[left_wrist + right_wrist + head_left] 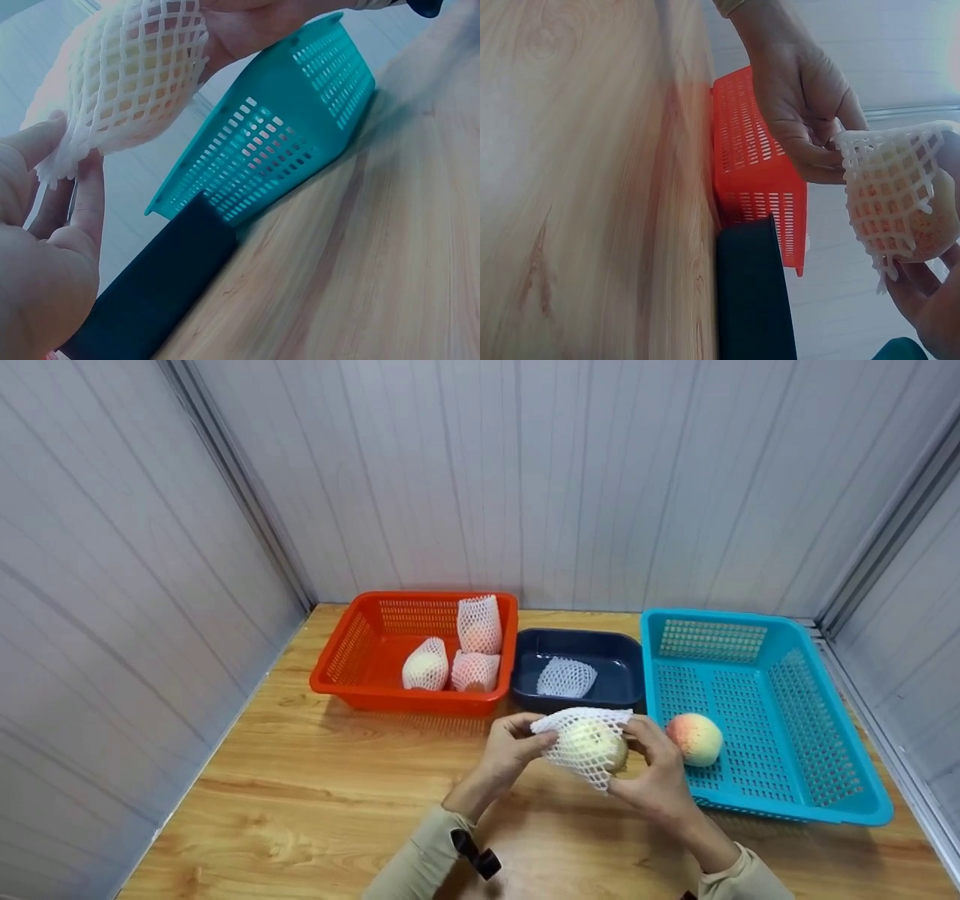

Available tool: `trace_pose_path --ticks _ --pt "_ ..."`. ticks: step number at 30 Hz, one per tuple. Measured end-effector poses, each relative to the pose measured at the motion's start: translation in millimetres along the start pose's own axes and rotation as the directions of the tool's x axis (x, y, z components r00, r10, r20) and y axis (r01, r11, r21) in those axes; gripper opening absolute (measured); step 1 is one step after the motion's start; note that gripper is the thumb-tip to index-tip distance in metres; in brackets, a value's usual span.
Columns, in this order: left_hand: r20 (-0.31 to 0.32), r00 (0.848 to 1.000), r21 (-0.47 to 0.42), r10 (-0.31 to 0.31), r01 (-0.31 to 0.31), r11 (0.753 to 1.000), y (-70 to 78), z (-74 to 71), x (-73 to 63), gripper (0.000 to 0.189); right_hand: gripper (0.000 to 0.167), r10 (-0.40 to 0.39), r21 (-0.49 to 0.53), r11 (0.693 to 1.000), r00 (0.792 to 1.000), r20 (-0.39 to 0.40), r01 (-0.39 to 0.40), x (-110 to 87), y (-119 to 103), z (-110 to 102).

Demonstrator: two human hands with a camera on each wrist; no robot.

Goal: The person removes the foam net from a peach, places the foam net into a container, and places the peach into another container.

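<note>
A pale yellow peach with a pinkish side [937, 232] sits partly inside a white foam fruit net [581, 746], held up over the table in front of the blue tray. My left hand [504, 754] pinches the gathered end of the net between thumb and fingers, as the left wrist view also shows. On the other side, my right hand [656, 772] grips the net's open edge around the peach, thumb below and fingers above. Part of the peach stays bare toward the right hand. Another peach [695, 740] lies unwrapped in the turquoise basket, just beyond the right hand.
An orange basket [416, 703] at the back left holds several net-wrapped fruits [425, 666]. Beside it stands a dark blue tray [619, 671] with a flat foam net [567, 678] in it. The turquoise basket [855, 735] stands at right. Wall panels [487, 480] enclose the wooden table [300, 802].
</note>
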State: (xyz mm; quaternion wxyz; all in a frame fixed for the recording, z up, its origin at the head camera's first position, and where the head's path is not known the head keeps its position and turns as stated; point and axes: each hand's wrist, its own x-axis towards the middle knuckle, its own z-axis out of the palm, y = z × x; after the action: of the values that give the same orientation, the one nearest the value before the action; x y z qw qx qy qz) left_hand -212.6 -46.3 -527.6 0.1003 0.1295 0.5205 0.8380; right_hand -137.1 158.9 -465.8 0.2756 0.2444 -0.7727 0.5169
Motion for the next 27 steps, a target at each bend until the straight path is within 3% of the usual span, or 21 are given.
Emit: trace_pose_path --ticks 6,15,27 --pt "-0.029 1.000 0.021 -0.001 0.002 1.000 3.6 -3.5 1.0 0.018 0.066 -0.021 0.066 0.998 1.000 -0.007 0.021 -2.0 2 -6" --pt "-0.018 1.000 0.010 0.000 0.000 1.000 4.5 -15.4 -1.5 0.018 0.069 0.026 0.056 0.998 1.000 0.010 -0.026 -5.7 -2 -14" --pt "-0.060 0.998 0.034 0.009 -0.007 0.999 9.8 -27.7 1.3 0.020 0.070 0.039 0.027 0.999 0.999 0.008 -0.040 -7.3 -1 -26"
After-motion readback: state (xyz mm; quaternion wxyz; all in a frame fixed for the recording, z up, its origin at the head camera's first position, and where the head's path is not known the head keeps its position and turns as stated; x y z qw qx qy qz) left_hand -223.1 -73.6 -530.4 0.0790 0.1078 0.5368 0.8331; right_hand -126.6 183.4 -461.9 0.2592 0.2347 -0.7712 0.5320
